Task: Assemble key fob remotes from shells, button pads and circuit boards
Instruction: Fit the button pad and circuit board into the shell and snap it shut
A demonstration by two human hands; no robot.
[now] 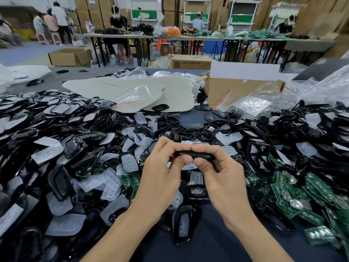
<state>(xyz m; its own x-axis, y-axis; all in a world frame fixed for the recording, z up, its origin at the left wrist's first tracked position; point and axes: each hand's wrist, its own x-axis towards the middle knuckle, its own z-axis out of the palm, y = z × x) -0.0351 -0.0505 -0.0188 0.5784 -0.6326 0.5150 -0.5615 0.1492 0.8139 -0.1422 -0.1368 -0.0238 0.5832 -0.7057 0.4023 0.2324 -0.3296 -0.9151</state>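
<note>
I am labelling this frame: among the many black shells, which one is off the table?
The black shell pinched edge-on between the left hand and right hand; all the others lie in piles on the table.

table | blk shells | clear pads | grn PCBs | cardboard box

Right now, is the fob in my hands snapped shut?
Cannot tell: the fob is edge-on, with left hand and right hand pinching over its edges.

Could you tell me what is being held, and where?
A black key fob: left hand pinches its left end, right hand its right end.
</note>
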